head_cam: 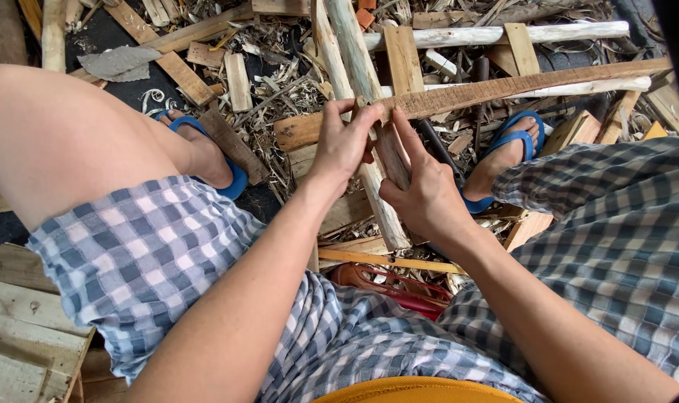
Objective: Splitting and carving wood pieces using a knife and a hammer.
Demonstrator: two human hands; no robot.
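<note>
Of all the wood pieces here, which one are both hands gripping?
The long curved brown strip reaching toward upper right. Left hand and right hand pinch its near end; the pale poles lie untouched.

Dark ground point(115, 89) lies littered with pale curled wood shavings point(279, 82), offcut planks point(182, 75) and peeled poles point(496, 33), under daylight.

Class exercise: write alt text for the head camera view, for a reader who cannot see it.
Seen from above, a seated person's left hand and right hand pinch the near end of a long thin wooden strip. Below lie peeled poles, offcuts and shavings, between feet in blue sandals.
</note>
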